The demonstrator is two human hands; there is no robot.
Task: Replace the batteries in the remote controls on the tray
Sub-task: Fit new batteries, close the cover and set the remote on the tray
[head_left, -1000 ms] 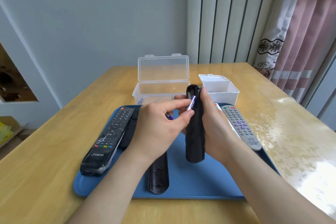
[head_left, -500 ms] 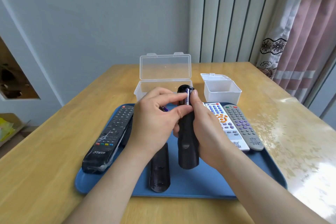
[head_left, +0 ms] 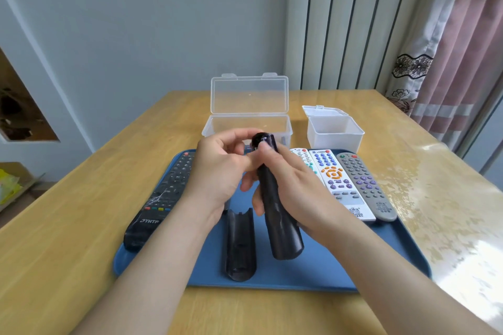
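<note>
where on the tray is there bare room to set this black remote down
Bare: near right of the tray, between battery cover, held black remote, white remote, grey remote and rim; the right forearm hangs over it. Crowded: left side, around the long black remote.

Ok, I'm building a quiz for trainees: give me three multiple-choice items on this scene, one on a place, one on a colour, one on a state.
1. The cover lies: A) on the tray B) on the floor C) on a chair.
2. The tray is: A) red B) blue C) green.
3. The clear lid is: A) shut B) open C) missing.
Answers: 1 A, it rests there, left of the held remote; 2 B, its rim shows blue; 3 B, it stands upright.
</note>
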